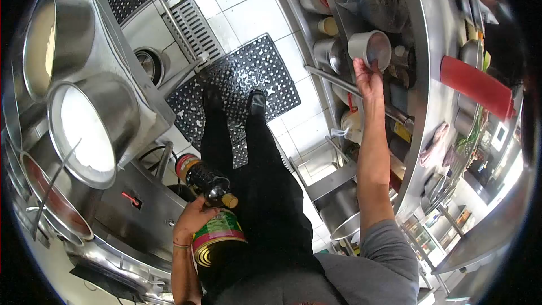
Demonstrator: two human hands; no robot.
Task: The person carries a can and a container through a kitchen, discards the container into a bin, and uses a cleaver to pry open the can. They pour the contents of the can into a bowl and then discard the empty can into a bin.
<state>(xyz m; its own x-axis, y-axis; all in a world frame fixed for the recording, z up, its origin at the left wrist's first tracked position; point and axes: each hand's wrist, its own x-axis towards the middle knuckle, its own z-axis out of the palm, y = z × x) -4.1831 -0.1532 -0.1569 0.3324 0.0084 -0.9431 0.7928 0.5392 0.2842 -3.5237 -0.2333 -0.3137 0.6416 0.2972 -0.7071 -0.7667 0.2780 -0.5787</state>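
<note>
My left hand (195, 220) is closed around a dark sauce bottle (204, 181) with a yellow cap, near its neck. Tucked under the same hand, against my body, is a large tin can (217, 231) with a green and pink label. How the fingers divide between bottle and can is partly hidden. My right arm reaches out to the shelf under the counter. There my right hand (370, 79) grips a pale round cup (370, 49) by its near side, the mouth tilted to the right. Containers stand close around it on the shelf.
On the left counter are steel pots, one with white contents (87, 135), another with yellowish liquid (40, 51). A steel counter (415, 152) overhangs the right shelf, with a red container (474, 87) on top. A black perforated mat (237, 93) lies underfoot, by a floor drain (193, 28).
</note>
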